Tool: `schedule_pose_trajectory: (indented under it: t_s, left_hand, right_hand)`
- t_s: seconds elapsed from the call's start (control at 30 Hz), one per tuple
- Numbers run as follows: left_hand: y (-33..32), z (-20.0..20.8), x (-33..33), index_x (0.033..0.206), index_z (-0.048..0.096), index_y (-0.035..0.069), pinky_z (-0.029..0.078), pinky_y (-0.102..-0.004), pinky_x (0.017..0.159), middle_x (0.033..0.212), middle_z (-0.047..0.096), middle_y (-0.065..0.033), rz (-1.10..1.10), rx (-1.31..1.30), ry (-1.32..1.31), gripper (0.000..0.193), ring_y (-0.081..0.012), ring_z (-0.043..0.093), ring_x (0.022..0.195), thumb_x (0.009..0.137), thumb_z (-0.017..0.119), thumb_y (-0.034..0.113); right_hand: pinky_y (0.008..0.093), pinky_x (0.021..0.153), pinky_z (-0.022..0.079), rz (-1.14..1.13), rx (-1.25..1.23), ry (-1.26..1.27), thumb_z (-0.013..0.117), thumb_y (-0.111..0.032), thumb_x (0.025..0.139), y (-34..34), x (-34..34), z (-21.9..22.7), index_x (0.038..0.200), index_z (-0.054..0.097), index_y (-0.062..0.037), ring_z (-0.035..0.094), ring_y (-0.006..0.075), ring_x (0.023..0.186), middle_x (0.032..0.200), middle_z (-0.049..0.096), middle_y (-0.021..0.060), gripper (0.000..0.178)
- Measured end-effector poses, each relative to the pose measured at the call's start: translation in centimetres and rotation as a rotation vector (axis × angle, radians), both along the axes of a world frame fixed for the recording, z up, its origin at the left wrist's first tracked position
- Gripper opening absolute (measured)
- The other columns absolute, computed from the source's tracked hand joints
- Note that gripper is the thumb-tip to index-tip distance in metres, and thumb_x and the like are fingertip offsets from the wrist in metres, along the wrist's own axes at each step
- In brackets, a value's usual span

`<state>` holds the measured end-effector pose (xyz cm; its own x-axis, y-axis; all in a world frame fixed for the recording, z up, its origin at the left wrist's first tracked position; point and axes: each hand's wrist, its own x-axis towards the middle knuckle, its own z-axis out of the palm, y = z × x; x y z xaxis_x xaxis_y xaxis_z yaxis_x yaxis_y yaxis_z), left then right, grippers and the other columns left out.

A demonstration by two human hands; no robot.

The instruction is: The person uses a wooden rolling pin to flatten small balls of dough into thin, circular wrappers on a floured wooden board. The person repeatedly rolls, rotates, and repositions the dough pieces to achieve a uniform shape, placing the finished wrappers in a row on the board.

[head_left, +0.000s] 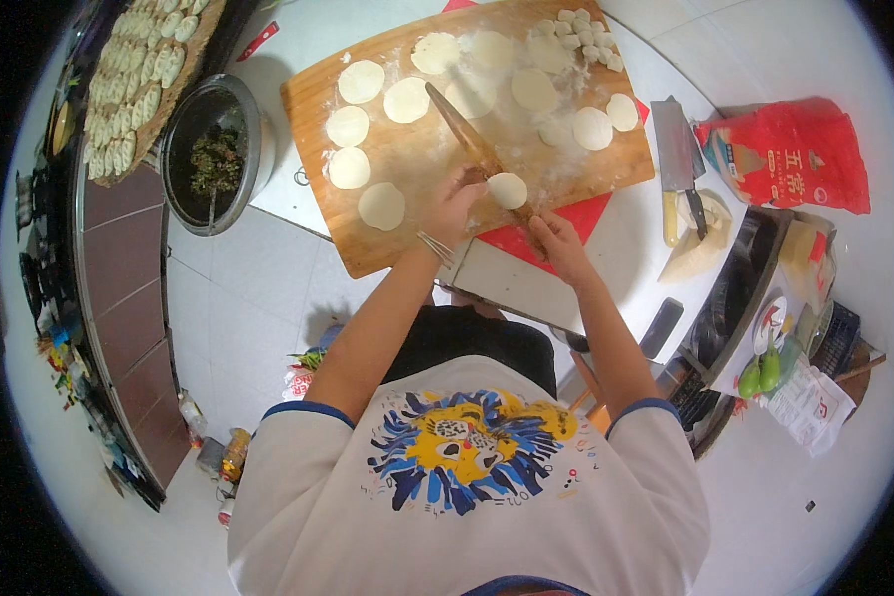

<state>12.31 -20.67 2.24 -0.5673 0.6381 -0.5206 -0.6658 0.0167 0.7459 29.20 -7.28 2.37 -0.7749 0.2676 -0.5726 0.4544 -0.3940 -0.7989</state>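
Over the near part of the floured wooden board (313, 109), my left hand (451, 206) pinches the left edge of a small round dough wrapper (508, 191). That wrapper lies across a tapered wooden rolling pin (464, 131), covering part of it. The pin slants from the board's middle toward me, and my right hand (558, 244) is closed around its near end. Flattened dough rounds (382, 206) lie around the board, several on its left side and others at the back and right. Small dough pieces (586, 38) are heaped in the far right corner.
A dark pot of chopped filling (216, 159) stands left of the board, beside a tray of filled dumplings (134, 94). To the right are a cleaver (677, 149), a black-handled knife (697, 213), a red bag (795, 154) and a phone (663, 328). A red sheet (584, 217) sticks out under the board.
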Motion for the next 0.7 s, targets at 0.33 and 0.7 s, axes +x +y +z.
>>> schedule_pose_trajectory:
  t_s: [0.33, 0.7]
  left_hand:
    - [2.1, -1.2, -0.6, 0.095, 0.060, 0.000, 0.049, -0.0267, 0.050, 0.081, 0.064, -0.0076, -0.283, -0.186, 0.099, 0.015, -0.0156, 0.064, 0.063, 0.090, 0.067, 0.013]
    - [0.6, -3.5, -2.2, 0.100, 0.061, -0.002, 0.053, -0.0406, 0.065, 0.090, 0.067, -0.0178, -0.426, -0.510, 0.744, 0.020, -0.0263, 0.069, 0.077, 0.088, 0.063, 0.013]
  right_hand:
    - [0.0443, 0.064, 0.050, -0.063, 1.233, -0.172, 0.073, -0.020, 0.081, -0.3, -0.2, 0.8, 0.100, 0.050, -0.0044, 0.063, 0.0346, 0.081, 0.092, 0.058, 0.0138, 0.033]
    - [0.0437, 0.064, 0.051, -0.071, 1.478, -0.184, 0.076, -0.019, 0.074, 1.0, -0.4, 0.4, 0.103, 0.052, -0.0082, 0.061, 0.0343, 0.085, 0.099, 0.057, 0.0108, 0.038]
